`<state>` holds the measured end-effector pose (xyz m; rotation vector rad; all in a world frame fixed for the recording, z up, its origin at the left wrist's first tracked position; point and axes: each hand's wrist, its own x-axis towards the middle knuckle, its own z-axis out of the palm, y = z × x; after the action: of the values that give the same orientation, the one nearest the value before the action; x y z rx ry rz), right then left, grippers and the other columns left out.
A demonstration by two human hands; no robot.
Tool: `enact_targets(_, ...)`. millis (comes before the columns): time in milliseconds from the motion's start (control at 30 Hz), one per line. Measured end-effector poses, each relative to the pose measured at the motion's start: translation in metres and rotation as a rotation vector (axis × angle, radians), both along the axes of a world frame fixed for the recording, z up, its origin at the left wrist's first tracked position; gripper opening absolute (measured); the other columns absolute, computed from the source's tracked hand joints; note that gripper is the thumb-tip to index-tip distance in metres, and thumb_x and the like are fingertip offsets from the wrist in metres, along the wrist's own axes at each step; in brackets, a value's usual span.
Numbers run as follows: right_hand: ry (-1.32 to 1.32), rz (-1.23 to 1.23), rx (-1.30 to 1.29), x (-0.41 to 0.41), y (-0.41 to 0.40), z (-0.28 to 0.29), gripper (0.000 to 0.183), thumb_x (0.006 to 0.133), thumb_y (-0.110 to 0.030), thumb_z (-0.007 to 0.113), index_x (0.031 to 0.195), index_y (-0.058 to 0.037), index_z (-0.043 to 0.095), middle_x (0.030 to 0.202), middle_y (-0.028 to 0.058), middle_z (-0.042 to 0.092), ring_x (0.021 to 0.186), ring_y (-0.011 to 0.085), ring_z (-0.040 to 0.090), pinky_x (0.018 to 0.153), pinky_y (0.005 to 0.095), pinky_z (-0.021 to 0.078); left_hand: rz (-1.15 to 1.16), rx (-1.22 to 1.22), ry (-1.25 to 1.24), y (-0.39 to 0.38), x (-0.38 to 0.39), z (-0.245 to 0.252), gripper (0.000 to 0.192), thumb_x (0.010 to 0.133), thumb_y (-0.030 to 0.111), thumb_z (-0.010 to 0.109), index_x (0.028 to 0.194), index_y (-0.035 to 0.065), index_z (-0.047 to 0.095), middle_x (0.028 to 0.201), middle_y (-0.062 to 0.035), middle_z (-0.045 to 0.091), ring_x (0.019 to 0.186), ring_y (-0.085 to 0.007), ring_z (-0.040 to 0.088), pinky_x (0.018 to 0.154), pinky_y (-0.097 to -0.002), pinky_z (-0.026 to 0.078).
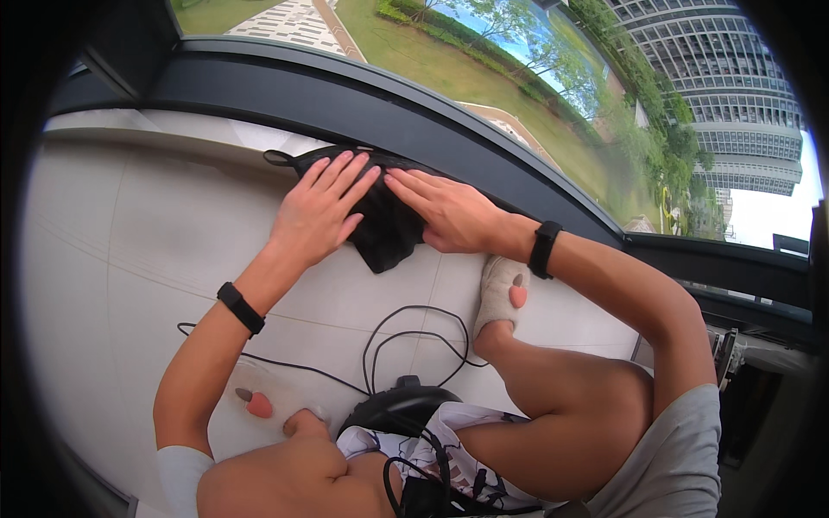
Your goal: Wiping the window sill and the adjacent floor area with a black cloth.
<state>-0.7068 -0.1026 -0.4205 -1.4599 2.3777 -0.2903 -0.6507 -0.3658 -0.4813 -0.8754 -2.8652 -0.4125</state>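
A black fabric item (383,226), possibly a pouch or folded bag, is draped over the low sill at the foot of the window. From its left end sticks out a small black loop (278,157). My left hand (314,210) lies palm down on its left part, fingers stretched toward the window frame. Against the upper right part rests my right hand (453,213), its fingertips close to those of the left. The lower corner of the fabric hangs between my hands over the tiles. What lies under my palms is hidden.
A dark window frame (311,90) runs along the far side, above a pale sill (194,126). Black cable (414,307) loops across the tiled floor (155,213). My slippered feet flank a round black object (401,401), partly hidden by my shorts.
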Motion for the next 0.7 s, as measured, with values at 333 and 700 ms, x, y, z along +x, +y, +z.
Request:
enact_targets(333, -0.005, 0.030, 0.128, -0.035, -0.034, -0.005, 0.072, 0.085, 0.001, 0.057, 0.156, -0.0054, 0.042, 0.166, 0.0077, 0.037, 0.150, 0.0256, 0.039, 0.106, 0.0380, 0.0531, -0.067, -0.307, -0.101, -0.049, -0.061, 0.047, 0.028, 0.096, 0.020, 0.065, 0.113, -0.0020, 0.064, 0.109, -0.0195, 0.069, 0.109, -0.0356, 0.062, 0.097, -0.0455, 0.049)
enact_targets(700, 0.310, 0.011, 0.376, -0.004, -0.006, 0.003, 0.085, 0.081, 0.003, 0.061, 0.161, -0.0101, 0.035, 0.166, 0.0059, 0.038, 0.148, 0.0226, 0.043, 0.109, 0.0318, 0.0529, -0.047, -0.317, 0.181, -0.001, -0.039, 0.034, 0.023, 0.087, 0.028, 0.069, 0.087, 0.0053, 0.066, 0.083, -0.0143, 0.069, 0.086, -0.0293, 0.067, 0.077, -0.0411, 0.050)
